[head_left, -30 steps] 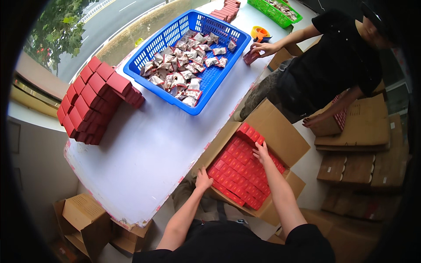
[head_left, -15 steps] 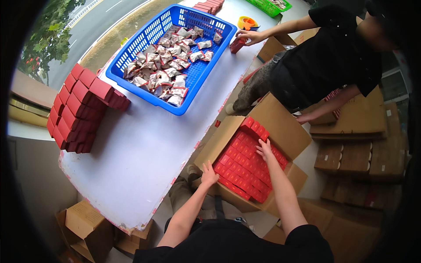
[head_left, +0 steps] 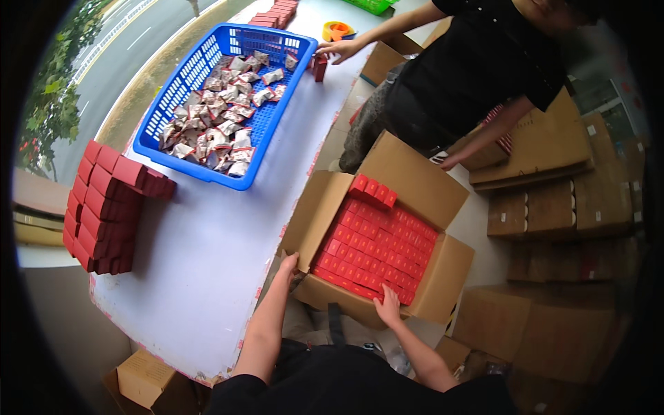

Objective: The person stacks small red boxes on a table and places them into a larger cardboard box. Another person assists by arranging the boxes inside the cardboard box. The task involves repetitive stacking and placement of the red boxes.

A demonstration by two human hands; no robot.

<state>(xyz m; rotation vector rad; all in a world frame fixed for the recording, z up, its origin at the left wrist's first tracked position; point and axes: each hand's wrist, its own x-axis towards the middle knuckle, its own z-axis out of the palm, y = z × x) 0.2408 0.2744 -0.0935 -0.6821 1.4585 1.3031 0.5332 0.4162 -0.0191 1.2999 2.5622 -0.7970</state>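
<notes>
An open cardboard carton (head_left: 451, 278) stands in front of me, packed with rows of small red boxes (head_left: 373, 238). A short raised row of red boxes (head_left: 373, 191) lies on top along the far left side. At the near corner of the carton's left flap (head_left: 315, 220), my left hand (head_left: 288, 265) is closed on the flap's edge, its fingertips partly hidden. Over the near edge of the packed boxes rests my right hand (head_left: 389, 306), fingers spread and touching the boxes, holding none of them.
Left of the carton is a white table (head_left: 207, 270) bearing a blue basket (head_left: 245, 181) of small wrapped packets and a stack of dark red boxes (head_left: 104, 207). Across from me, a co-worker's hand (head_left: 340, 50) touches a dark red box (head_left: 319, 68). Cartons (head_left: 546, 207) are piled at right.
My right hand has moved from the far right of the red boxes to the near edge. My left hand has gone from the near left inner side to the left flap's corner. The view has shifted.
</notes>
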